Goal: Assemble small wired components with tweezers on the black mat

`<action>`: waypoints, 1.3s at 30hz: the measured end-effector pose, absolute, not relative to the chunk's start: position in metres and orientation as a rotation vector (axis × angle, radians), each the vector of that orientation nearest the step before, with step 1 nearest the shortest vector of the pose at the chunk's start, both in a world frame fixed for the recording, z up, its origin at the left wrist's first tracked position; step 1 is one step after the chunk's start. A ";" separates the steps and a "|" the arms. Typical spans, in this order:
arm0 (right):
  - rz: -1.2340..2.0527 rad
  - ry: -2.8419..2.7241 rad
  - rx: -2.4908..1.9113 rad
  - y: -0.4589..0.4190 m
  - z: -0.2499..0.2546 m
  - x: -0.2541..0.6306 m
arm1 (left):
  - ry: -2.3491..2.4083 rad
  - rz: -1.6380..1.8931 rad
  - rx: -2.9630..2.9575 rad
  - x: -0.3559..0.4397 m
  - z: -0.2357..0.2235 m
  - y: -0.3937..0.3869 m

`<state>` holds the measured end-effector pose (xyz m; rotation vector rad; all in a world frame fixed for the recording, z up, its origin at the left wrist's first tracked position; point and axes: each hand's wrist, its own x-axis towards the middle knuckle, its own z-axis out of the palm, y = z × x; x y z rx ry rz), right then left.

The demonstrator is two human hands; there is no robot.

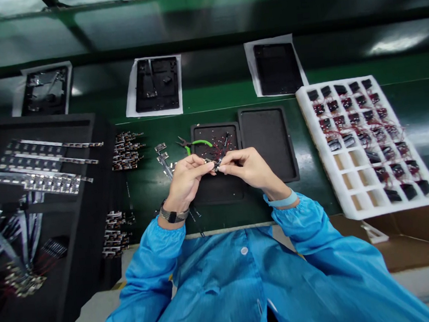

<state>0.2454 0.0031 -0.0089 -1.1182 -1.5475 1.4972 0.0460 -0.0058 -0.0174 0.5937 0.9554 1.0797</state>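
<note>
In the head view my left hand (188,179) and my right hand (250,168) meet over a black tray (217,195). Between their fingertips they pinch a small circuit board (215,166), partly covered by the fingers. Tiny parts with red wires (218,141) lie scattered in the tray behind it. Close to my left hand rest green-handled cutting pliers (188,144), their jaws pointing left. Loose small boards with a grey ribbon cable (164,159) are just left of that hand. To the right of the tray sits a second, shallow black tray (268,146).
A white foam tray (353,204) with black, red-wired parts in many of its pockets stands at right. Stacked boards (127,151) and a large black bin (87,232) of strips and cables are at left. Black panels (277,69) on white sheets line the back.
</note>
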 end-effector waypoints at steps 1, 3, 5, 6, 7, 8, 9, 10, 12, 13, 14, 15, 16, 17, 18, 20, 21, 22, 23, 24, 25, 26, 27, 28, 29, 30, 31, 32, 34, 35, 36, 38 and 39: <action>1.497 -1.544 -1.119 0.003 -0.009 0.245 | 0.963 1.079 0.601 0.045 -0.018 -0.006; 1.504 -1.539 -1.118 0.004 -0.009 0.244 | 0.980 1.079 0.631 0.044 -0.017 -0.007; 1.544 -1.542 -1.100 0.005 -0.008 0.245 | 1.010 1.090 0.700 0.042 -0.010 -0.007; 1.575 -1.546 -1.079 0.007 -0.008 0.247 | 1.035 1.105 0.761 0.042 -0.003 -0.007; 1.599 -1.545 -1.055 0.009 -0.007 0.250 | 1.069 1.122 0.843 0.043 0.006 -0.006; 1.609 -1.537 -1.034 0.011 -0.007 0.254 | 1.109 1.136 0.945 0.044 0.017 -0.004; 1.595 -1.516 -1.027 0.013 -0.007 0.259 | 1.150 1.142 1.062 0.046 0.030 0.000; 1.556 -1.480 -1.037 0.016 -0.007 0.265 | 1.186 1.140 1.189 0.050 0.043 0.005; 1.409 -1.356 -1.100 0.022 -0.009 0.278 | 1.228 1.115 1.431 0.062 0.069 0.024; 1.321 -1.279 -1.141 0.026 -0.010 0.285 | 1.227 1.103 1.527 0.072 0.079 0.038; 1.235 -1.198 -1.175 0.030 -0.012 0.293 | 1.214 1.098 1.602 0.083 0.087 0.054; 1.157 -1.117 -1.202 0.034 -0.015 0.299 | 1.191 1.093 1.652 0.096 0.092 0.072; 1.097 -1.040 -1.223 0.038 -0.018 0.306 | 1.167 1.094 1.679 0.112 0.094 0.092; 1.059 -0.975 -1.237 0.042 -0.021 0.312 | 1.148 1.089 1.693 0.130 0.094 0.113; 1.039 -0.920 -1.246 0.046 -0.024 0.318 | 1.141 1.090 1.694 0.150 0.091 0.134; 1.030 -0.846 -1.256 0.051 -0.028 0.327 | 1.159 1.093 1.640 0.192 0.082 0.174; 1.031 -0.826 -1.259 0.053 -0.030 0.330 | 1.169 1.087 1.593 0.213 0.076 0.191; 1.029 -0.812 -1.259 0.054 -0.031 0.333 | 1.175 1.053 1.567 0.232 0.069 0.206; 1.024 -0.801 -1.259 0.055 -0.033 0.336 | 1.207 1.014 1.560 0.248 0.063 0.218; 1.019 -0.792 -1.261 0.056 -0.034 0.338 | 1.267 0.954 1.573 0.261 0.055 0.229; 1.014 -0.785 -1.261 0.057 -0.035 0.339 | 1.338 0.886 1.593 0.269 0.048 0.237; 1.012 -0.778 -1.261 0.058 -0.036 0.341 | 1.391 0.833 1.609 0.274 0.041 0.243; 1.014 -0.771 -1.259 0.059 -0.038 0.342 | 1.441 0.784 1.626 0.275 0.034 0.247; 1.019 -0.765 -1.257 0.060 -0.039 0.343 | 1.481 0.747 1.642 0.274 0.028 0.249; 1.024 -0.760 -1.255 0.060 -0.040 0.344 | 1.513 0.721 1.658 0.269 0.023 0.251; 1.028 -0.756 -1.252 0.061 -0.041 0.345 | 1.543 0.702 1.677 0.263 0.019 0.252; 1.030 -0.753 -1.250 0.061 -0.041 0.346 | 1.567 0.692 1.697 0.256 0.016 0.252; 1.029 -0.750 -1.248 0.061 -0.041 0.346 | 1.586 0.689 1.717 0.248 0.015 0.252; 1.023 -0.749 -1.247 0.061 -0.041 0.346 | 1.608 0.704 1.750 0.230 0.020 0.251; 1.020 -0.751 -1.251 0.061 -0.040 0.345 | 1.601 0.715 1.772 0.219 0.026 0.249; 1.017 -0.755 -1.259 0.061 -0.039 0.345 | 1.580 0.726 1.797 0.207 0.034 0.245; 1.007 -0.774 -1.282 0.060 -0.037 0.344 | 1.500 0.773 1.859 0.179 0.056 0.230; 1.004 -0.790 -1.294 0.059 -0.036 0.345 | 1.457 0.811 1.884 0.163 0.069 0.218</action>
